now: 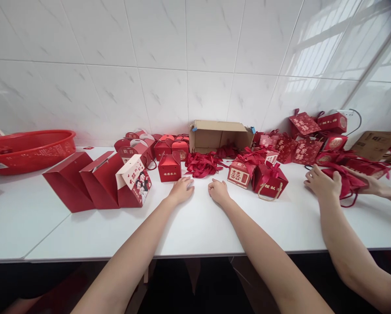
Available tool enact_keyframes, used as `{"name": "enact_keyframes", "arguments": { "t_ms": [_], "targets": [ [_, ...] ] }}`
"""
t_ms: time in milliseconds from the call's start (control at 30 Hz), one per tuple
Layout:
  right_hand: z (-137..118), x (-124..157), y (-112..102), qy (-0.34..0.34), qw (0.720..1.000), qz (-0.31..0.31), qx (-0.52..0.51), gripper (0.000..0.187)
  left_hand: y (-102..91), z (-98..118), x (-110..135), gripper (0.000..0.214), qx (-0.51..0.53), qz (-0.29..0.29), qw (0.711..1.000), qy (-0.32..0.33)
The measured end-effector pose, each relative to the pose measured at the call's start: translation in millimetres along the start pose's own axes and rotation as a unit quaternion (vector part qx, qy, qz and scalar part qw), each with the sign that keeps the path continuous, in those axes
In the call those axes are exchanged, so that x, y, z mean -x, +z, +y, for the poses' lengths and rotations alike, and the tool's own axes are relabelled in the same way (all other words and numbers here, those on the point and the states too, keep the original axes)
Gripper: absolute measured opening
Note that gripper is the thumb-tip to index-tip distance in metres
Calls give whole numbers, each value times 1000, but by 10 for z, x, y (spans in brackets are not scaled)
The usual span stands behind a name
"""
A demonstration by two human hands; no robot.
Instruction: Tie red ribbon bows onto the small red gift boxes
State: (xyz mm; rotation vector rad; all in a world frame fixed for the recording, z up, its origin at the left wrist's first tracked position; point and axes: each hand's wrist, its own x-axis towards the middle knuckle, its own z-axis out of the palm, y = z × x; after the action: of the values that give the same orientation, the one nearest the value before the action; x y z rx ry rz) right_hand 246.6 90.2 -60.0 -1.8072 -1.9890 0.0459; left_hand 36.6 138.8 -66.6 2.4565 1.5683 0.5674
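My left hand (181, 191) rests on the white table, its fingers loosely spread and nothing in them. Just behind it stands a small red gift box (169, 167) with gold lettering, close to the fingertips. My right hand (218, 190) lies on the table with its fingers curled in, and no object shows in them. Beyond and between both hands is a heap of dark red ribbons (203, 164). To the right of my right hand sit a red-and-cream gift box (239, 173) and a red box with a rope handle (270, 181), both topped with ribbon.
Three taller red boxes, one with a printed cartoon couple (139, 183), stand at left near a red plastic basin (32, 150). An opened cardboard carton (219, 126) is against the tiled wall. At right, a co-worker's hands (324, 183) hold a red ribboned box, before piled boxes (308, 150).
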Motion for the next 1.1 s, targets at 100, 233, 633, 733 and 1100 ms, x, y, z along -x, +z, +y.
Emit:
{"name": "enact_keyframes", "arguments": {
  "t_ms": [100, 233, 633, 733, 1100],
  "targets": [
    [40, 29, -40, -5, 1000, 6, 3, 20, -5, 6, 0, 36, 0, -2, 1000, 0],
    [-13, 23, -15, -15, 1000, 0, -3, 19, -6, 3, -2, 37, 0, -3, 1000, -1],
    [-133, -59, 65, -16, 998, -41, -40, 28, 5, -20, -13, 36, -11, 4, 1000, 13],
    [-192, -83, 123, -2, 998, -51, -47, 33, 2, -8, 0, 39, -22, -3, 999, 26],
    [-221, -130, 256, 38, 994, -60, -84, 24, 18, 96, -113, 50, -34, -12, 997, 62]
  ]
}}
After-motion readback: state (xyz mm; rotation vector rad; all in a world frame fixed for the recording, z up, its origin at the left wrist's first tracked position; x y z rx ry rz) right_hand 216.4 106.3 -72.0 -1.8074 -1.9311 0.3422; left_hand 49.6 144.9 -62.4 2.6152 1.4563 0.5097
